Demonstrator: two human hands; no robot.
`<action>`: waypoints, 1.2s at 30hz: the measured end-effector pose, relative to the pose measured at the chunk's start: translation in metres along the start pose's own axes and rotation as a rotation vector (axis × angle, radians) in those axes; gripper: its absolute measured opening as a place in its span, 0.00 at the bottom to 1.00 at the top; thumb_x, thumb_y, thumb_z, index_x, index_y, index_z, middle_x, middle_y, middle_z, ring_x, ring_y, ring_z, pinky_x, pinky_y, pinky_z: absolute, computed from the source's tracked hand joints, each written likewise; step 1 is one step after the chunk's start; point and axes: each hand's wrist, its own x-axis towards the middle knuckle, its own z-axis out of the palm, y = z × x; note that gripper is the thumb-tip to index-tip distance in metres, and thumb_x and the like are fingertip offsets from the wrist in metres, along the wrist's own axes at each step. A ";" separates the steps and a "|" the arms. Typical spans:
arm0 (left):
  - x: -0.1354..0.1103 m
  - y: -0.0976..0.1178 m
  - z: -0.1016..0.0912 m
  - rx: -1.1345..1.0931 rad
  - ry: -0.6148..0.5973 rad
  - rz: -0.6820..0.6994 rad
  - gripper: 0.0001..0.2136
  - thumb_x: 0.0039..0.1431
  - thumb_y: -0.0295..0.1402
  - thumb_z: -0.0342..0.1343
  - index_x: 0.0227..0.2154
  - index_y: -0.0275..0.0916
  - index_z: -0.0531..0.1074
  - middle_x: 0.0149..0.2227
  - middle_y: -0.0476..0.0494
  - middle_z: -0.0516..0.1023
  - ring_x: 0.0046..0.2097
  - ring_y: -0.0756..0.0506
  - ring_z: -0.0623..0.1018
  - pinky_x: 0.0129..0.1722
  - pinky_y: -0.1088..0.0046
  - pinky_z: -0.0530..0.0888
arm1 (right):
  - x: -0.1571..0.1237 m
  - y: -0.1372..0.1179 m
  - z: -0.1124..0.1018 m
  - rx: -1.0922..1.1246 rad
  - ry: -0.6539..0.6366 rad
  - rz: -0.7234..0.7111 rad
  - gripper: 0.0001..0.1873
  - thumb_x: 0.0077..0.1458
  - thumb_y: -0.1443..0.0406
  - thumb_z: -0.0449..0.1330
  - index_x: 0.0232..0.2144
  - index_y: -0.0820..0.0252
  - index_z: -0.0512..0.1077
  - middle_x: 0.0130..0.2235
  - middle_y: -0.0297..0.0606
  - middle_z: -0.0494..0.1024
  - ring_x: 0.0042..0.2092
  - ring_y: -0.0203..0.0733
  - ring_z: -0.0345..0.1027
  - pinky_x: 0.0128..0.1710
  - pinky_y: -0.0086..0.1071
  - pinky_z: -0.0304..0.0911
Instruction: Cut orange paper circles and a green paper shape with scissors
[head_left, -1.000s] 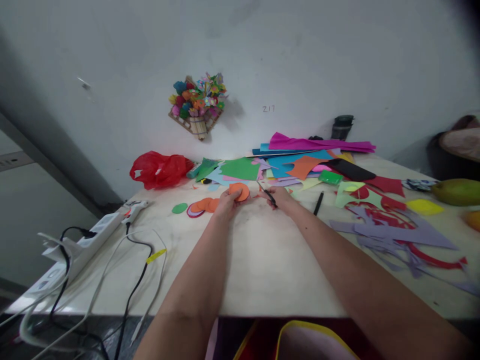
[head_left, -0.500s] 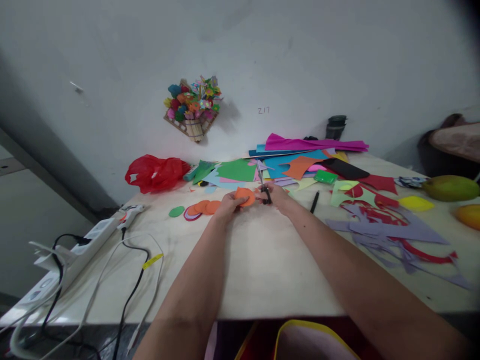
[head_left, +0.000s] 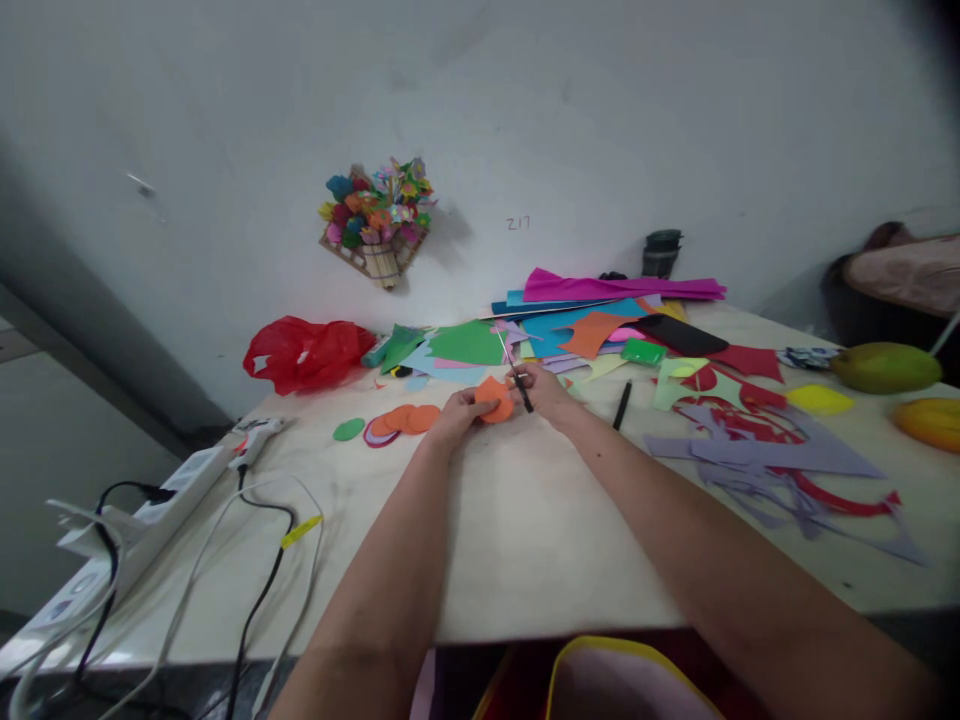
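The left hand [head_left: 456,412] pinches a flat orange paper disc [head_left: 495,399] by its left edge, fingers curled closed on it, just above the table [head_left: 525,540], near its far middle. The right hand [head_left: 547,390] is closed round the black handles of thin metal scissors [head_left: 514,376]. Their narrow blades slant up and to the left, and they meet the disc at its right edge. How far apart the blades stand is too small to tell.

The table is pale and smooth, with faint grey smudges. Left of the disc lie overlapping orange circles [head_left: 405,418] on a purple ring, and a small green oval [head_left: 349,430]. Behind the hands spreads a loose pile of matte sheets [head_left: 570,315] in green, blue, orange and magenta, some with jagged cut edges. A crinkled, glossy red bag [head_left: 300,352] slumps at the far left by the wall. A bunch of paper flowers [head_left: 375,215] hangs on the wall above it. A slim black pen [head_left: 621,405] lies just right of the right wrist. Further right are curling purple and red scraps [head_left: 780,450], thin and ribbon-like, and a rounded green mango [head_left: 885,367]. At the near left edge sit a white plastic power strip [head_left: 150,500] and looping black and white cables [head_left: 262,580].
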 end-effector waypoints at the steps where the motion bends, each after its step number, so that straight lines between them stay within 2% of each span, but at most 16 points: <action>1: 0.000 0.000 0.000 -0.026 0.021 0.003 0.17 0.37 0.33 0.79 0.27 0.34 0.77 0.25 0.46 0.79 0.26 0.48 0.77 0.28 0.74 0.70 | 0.000 0.000 0.001 0.001 0.012 0.003 0.19 0.34 0.73 0.65 0.33 0.56 0.69 0.21 0.21 0.68 0.25 0.34 0.66 0.28 0.26 0.59; 4: 0.002 -0.003 0.000 -0.059 0.085 0.028 0.17 0.38 0.34 0.79 0.28 0.34 0.77 0.27 0.45 0.80 0.27 0.48 0.78 0.29 0.74 0.72 | -0.002 -0.003 0.004 -0.007 0.024 0.031 0.19 0.38 0.71 0.70 0.32 0.56 0.68 0.22 0.24 0.71 0.24 0.34 0.67 0.25 0.26 0.60; 8: 0.006 -0.006 -0.003 -0.098 0.148 0.043 0.17 0.43 0.34 0.78 0.32 0.34 0.77 0.31 0.43 0.83 0.30 0.45 0.81 0.32 0.70 0.77 | -0.007 -0.005 0.004 -0.073 0.035 0.115 0.18 0.45 0.66 0.74 0.32 0.57 0.68 0.21 0.26 0.73 0.21 0.33 0.67 0.18 0.23 0.49; 10: 0.008 -0.006 -0.004 -0.114 0.181 0.045 0.17 0.45 0.33 0.78 0.33 0.34 0.77 0.31 0.43 0.83 0.30 0.45 0.82 0.32 0.71 0.78 | -0.008 -0.006 0.004 -0.127 0.025 0.155 0.17 0.48 0.64 0.74 0.31 0.58 0.68 0.20 0.28 0.73 0.20 0.33 0.67 0.16 0.23 0.47; 17: 0.008 -0.001 -0.002 -0.149 0.262 0.013 0.09 0.52 0.29 0.73 0.33 0.34 0.79 0.30 0.41 0.84 0.32 0.44 0.84 0.29 0.74 0.78 | -0.013 -0.007 0.006 -0.279 -0.045 0.187 0.12 0.60 0.63 0.70 0.31 0.60 0.71 0.17 0.28 0.72 0.16 0.29 0.63 0.14 0.21 0.48; 22: 0.008 0.003 0.002 -0.272 0.337 0.010 0.04 0.55 0.24 0.68 0.32 0.32 0.78 0.30 0.40 0.83 0.28 0.45 0.83 0.26 0.75 0.78 | -0.014 -0.007 0.008 -0.299 -0.091 0.198 0.13 0.62 0.62 0.69 0.30 0.60 0.71 0.17 0.27 0.71 0.15 0.29 0.62 0.14 0.22 0.47; 25: 0.008 0.005 0.003 -0.346 0.375 0.013 0.05 0.56 0.22 0.66 0.36 0.31 0.78 0.30 0.39 0.84 0.29 0.45 0.84 0.27 0.75 0.80 | -0.014 -0.006 0.008 -0.299 -0.110 0.177 0.15 0.62 0.62 0.69 0.28 0.60 0.70 0.17 0.28 0.72 0.16 0.29 0.63 0.14 0.22 0.48; 29: 0.008 0.008 0.005 -0.425 0.357 -0.026 0.09 0.58 0.21 0.62 0.43 0.31 0.78 0.29 0.41 0.84 0.30 0.44 0.85 0.28 0.75 0.81 | -0.013 -0.006 0.008 -0.286 -0.122 0.175 0.14 0.62 0.61 0.69 0.29 0.60 0.70 0.18 0.28 0.73 0.16 0.30 0.64 0.14 0.22 0.48; 36: 0.013 0.004 0.011 -0.530 0.348 -0.023 0.07 0.61 0.22 0.62 0.41 0.34 0.78 0.31 0.41 0.84 0.31 0.44 0.85 0.31 0.74 0.82 | -0.013 -0.001 0.010 -0.212 -0.141 0.164 0.15 0.63 0.58 0.69 0.31 0.60 0.71 0.20 0.30 0.74 0.17 0.30 0.65 0.15 0.21 0.49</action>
